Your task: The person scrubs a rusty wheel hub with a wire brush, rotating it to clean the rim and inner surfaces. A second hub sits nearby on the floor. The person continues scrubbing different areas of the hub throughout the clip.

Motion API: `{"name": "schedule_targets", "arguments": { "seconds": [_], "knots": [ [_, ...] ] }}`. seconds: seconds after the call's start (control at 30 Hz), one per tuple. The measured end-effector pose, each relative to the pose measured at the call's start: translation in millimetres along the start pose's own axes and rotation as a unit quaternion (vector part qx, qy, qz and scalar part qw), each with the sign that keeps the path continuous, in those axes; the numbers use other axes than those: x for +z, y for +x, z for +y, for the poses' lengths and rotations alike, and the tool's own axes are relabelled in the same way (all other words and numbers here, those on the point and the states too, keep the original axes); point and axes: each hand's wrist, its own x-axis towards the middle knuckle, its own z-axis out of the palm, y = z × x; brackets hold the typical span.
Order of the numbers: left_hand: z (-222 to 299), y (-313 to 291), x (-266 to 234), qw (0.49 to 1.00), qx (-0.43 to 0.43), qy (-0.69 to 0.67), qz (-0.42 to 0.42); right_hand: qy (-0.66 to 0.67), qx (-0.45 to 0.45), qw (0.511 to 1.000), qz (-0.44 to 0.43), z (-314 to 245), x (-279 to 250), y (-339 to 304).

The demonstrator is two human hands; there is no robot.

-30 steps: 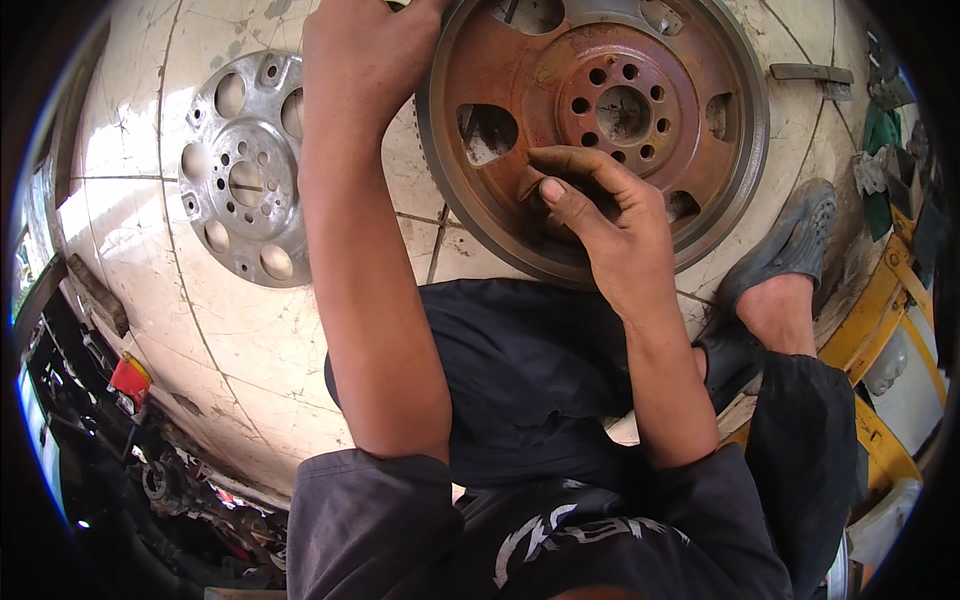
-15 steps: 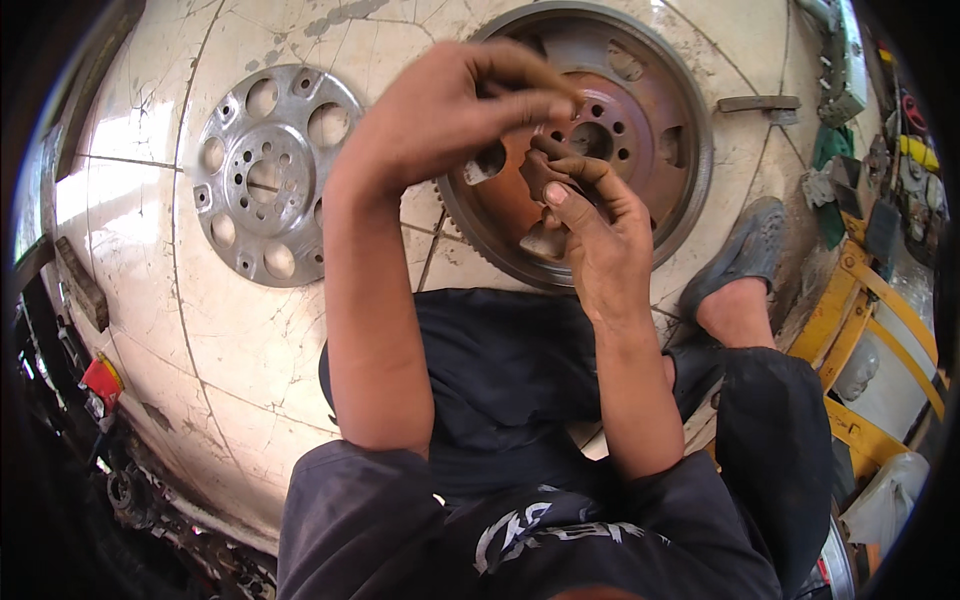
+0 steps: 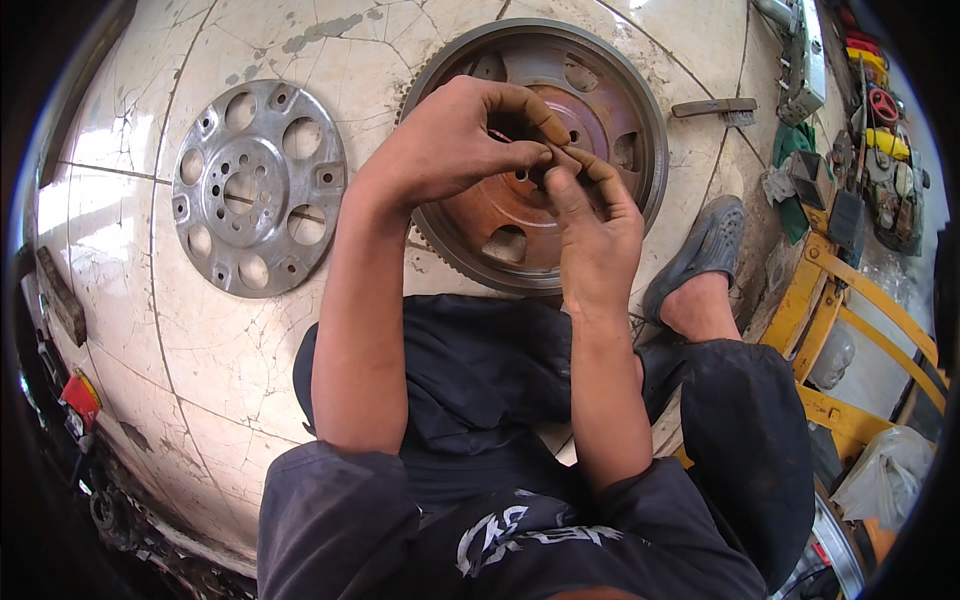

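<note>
Both of my hands meet over a large rusty flywheel [image 3: 470,225] with a toothed rim, which lies on the tiled floor. My left hand [image 3: 455,140] curves in from the left, thumb and fingertips closing to a pinch. Against them my right hand [image 3: 605,225] is closed, its thumb and fingers bent together. A small brownish piece seems to sit between the fingertips, mostly hidden, so its kind cannot be made out. To the left of my left forearm lies a bare grey metal flex plate [image 3: 270,195] with round holes.
A wooden-handled brush [image 3: 715,107] lies right of the flywheel. My right foot wears a grey clog [image 3: 700,250]. Yellow metal framing [image 3: 800,300], a plastic bag [image 3: 885,475] and assorted tools line the right side. A red object [image 3: 80,398] and dark parts edge the left.
My left hand has come down to meet the right fingertips. The dark, uneven-edged piece visible earlier in my right hand is now largely covered. The whole view has shifted slightly.
</note>
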Motion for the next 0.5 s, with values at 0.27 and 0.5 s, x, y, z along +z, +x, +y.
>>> {"name": "schedule_targets", "arguments": {
  "seconds": [0.27,0.5],
  "knots": [
    [-1,-3,2,1.0,0.003,0.024,0.01,-0.247,-0.094,0.964,0.015,-5,-10,7],
    [4,-5,11,0.994,-0.022,-0.076,0.076,0.142,0.029,0.989,-0.016,-2,-9,8]
  ]
}}
